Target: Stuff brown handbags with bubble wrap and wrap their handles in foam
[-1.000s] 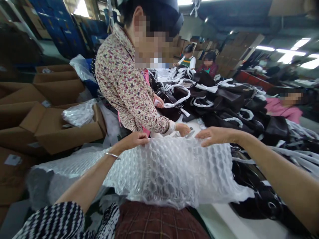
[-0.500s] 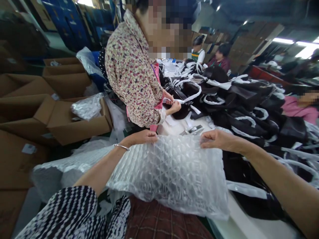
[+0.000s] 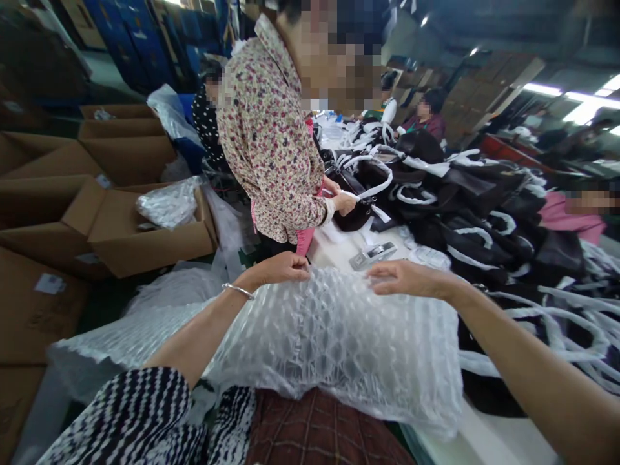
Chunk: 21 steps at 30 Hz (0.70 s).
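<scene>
A wide sheet of clear bubble wrap [image 3: 339,342] spreads across my lap and over the near edge of the white table [image 3: 334,248]. My left hand [image 3: 285,268], with a silver bangle at the wrist, pinches its upper edge. My right hand [image 3: 402,279] rests at the same edge farther right, thumb and fingers around the film. Just beyond the wrap lies a grey metal tool, perhaps a tape dispenser [image 3: 372,256]. Dark bags [image 3: 465,226] with white-wrapped handles are heaped to the right of my hands.
Open cardboard boxes [image 3: 150,242] stand at the left, one holding crumpled clear plastic [image 3: 169,203]. A person in a floral shirt [image 3: 271,142] stands close ahead, hands on a bag handle. Other people sit around the far side of the bags.
My right hand has moved left along the wrap's edge, closer to my left hand. The wrap's right end has shifted right and bulges more. The person in the floral shirt has shifted slightly right.
</scene>
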Each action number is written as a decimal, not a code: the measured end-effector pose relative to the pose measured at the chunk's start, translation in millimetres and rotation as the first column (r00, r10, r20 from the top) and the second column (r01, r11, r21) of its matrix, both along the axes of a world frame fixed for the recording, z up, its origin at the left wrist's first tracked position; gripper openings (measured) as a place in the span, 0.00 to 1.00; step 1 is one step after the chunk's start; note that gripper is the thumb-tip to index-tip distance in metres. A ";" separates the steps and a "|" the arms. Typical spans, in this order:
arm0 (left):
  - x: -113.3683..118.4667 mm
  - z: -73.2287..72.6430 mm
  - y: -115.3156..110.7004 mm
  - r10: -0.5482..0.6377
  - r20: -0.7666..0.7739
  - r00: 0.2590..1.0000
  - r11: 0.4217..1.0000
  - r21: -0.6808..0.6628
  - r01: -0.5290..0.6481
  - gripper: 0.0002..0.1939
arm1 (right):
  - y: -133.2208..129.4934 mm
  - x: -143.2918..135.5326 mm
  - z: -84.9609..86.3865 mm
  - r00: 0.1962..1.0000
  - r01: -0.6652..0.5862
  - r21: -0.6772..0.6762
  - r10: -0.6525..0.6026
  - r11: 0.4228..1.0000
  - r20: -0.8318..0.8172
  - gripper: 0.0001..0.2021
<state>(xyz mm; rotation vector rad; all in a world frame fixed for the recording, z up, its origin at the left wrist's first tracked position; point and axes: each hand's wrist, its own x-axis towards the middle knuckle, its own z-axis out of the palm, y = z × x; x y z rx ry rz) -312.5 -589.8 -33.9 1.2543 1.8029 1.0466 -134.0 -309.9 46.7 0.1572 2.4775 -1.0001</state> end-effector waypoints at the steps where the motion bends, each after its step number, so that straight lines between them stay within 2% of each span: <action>1: 5.9 3.3 5.6 -0.001 -0.014 1.000 1.000 0.015 0.001 0.15 | -18.3 -8.3 -1.5 1.000 0.014 -0.048 -0.015 0.999 -0.022 0.29; 3: 17.0 9.1 15.4 0.003 -0.046 0.999 0.999 0.052 -0.001 0.14 | -52.5 -24.9 -6.9 0.995 0.008 -0.079 -0.016 0.997 -0.100 0.26; 5: 25.2 13.2 20.6 0.030 -0.102 0.994 0.995 0.095 -0.020 0.12 | -76.4 -37.7 -14.1 0.983 -0.019 0.021 0.023 1.000 -0.180 0.18; 7: 29.8 15.6 19.8 0.055 -0.153 0.987 0.993 0.111 -0.038 0.12 | -87.4 -43.4 -20.2 0.976 -0.024 0.115 0.048 0.993 -0.213 0.13; 12: 37.9 15.2 8.3 -0.023 -0.161 0.987 1.000 -0.002 0.023 0.15 | -89.3 -33.0 -26.8 0.985 -0.040 0.118 0.059 0.992 -0.162 0.11; 14: 44.3 12.6 7.7 -0.027 -0.170 0.985 1.000 0.009 0.029 0.14 | -93.0 -27.7 -28.4 0.981 -0.063 0.193 0.096 0.979 -0.167 0.12; 16: 53.0 9.4 10.1 0.006 -0.220 0.976 1.000 0.031 0.001 0.12 | -99.3 -24.1 -31.7 0.976 -0.072 0.298 0.128 0.952 -0.175 0.13; 18: 63.9 7.6 13.9 0.065 -0.337 0.939 0.998 0.044 -0.053 0.10 | -104.0 -21.7 -38.8 0.974 -0.049 0.354 0.122 0.934 -0.189 0.14; 21: 80.1 13.1 14.0 0.166 -0.504 0.847 0.986 0.115 -0.124 0.09 | -95.4 -14.6 -60.4 0.974 0.112 0.336 -0.036 0.935 -0.223 0.14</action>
